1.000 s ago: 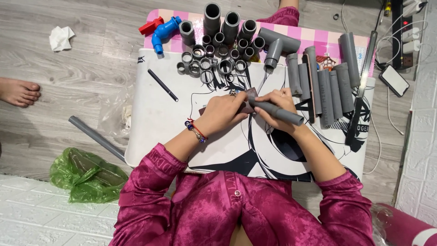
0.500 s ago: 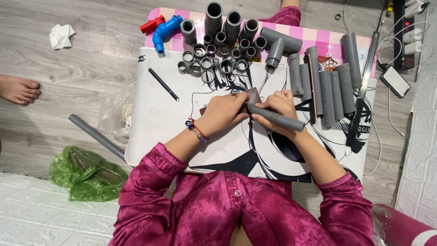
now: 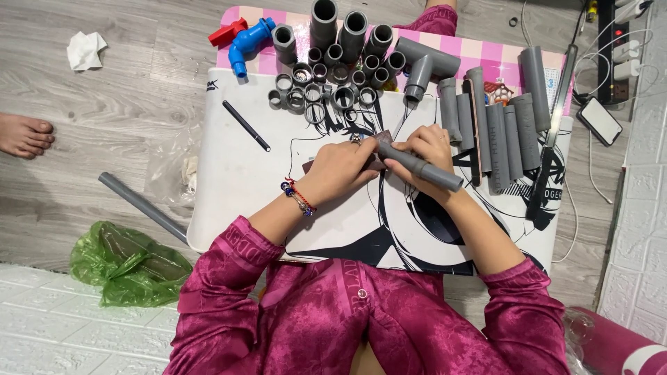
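My right hand [image 3: 425,147] grips a short grey plastic pipe [image 3: 432,171] that lies slanted over a white board with a black line drawing [image 3: 236,180]. My left hand [image 3: 344,167] is closed around the pipe's upper-left end. It presses a small brownish sheet [image 3: 383,135] against that end. A beaded bracelet sits on my left wrist. Both sleeves are magenta.
At the board's far edge are several grey pipe fittings [image 3: 333,76], a T-piece [image 3: 424,62], a blue tap [image 3: 250,42] and a black pen [image 3: 246,125]. Cut pipe lengths [image 3: 500,132] and a long saw [image 3: 556,132] lie to the right. On the floor are a phone [image 3: 599,119], a pipe [image 3: 139,205], a green bag [image 3: 125,264] and another person's foot [image 3: 24,135].
Both hands keep their hold on the pipe. My left hand has shifted slightly at the pipe's end. Nothing around them has moved.
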